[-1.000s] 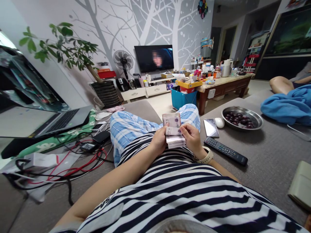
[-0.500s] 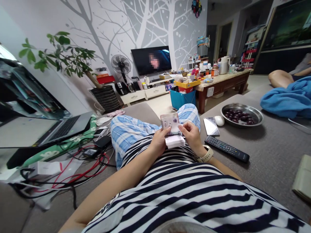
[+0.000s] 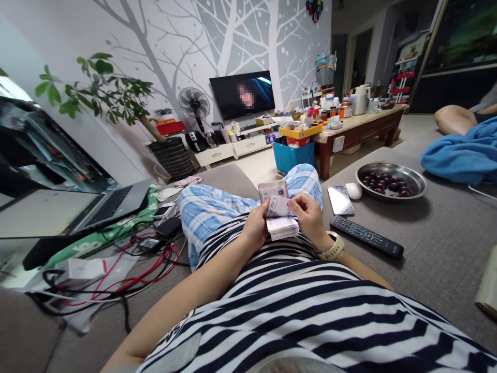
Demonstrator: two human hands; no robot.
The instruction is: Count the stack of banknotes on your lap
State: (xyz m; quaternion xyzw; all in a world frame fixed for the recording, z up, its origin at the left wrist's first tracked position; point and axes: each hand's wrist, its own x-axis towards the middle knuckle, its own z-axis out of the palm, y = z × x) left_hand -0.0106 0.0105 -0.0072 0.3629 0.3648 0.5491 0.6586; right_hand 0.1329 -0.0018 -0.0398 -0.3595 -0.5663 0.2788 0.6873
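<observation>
A stack of pale pinkish banknotes (image 3: 274, 191) is folded over in front of my belly. My left hand (image 3: 255, 227) is closed round its left side, with the thumb on top. The fanned ends of the notes hang below the fingers as a thick pale bundle. On the other side, my right hand (image 3: 310, 217) pinches the edge of a single banknote (image 3: 278, 207) printed with a 5, which lies aslant over the stack. Its right-hand fingers are curled, and a light watch (image 3: 330, 247) sits on that wrist. Both hands rest above my crossed legs in blue checked trousers (image 3: 217, 207).
On the sofa to my right lie a remote control (image 3: 367, 237), a phone (image 3: 340, 200), a white mouse (image 3: 353, 190) and a steel bowl (image 3: 417, 181) of dark fruit. Leftward are a laptop (image 3: 104, 207) and tangled cables (image 3: 155, 264). Another person's leg (image 3: 454, 118) shows at far right.
The top banknote has swung further down and aslant under my right hand, showing more of its face. The bundle's lower ends look more fanned. The view has shifted slightly.
</observation>
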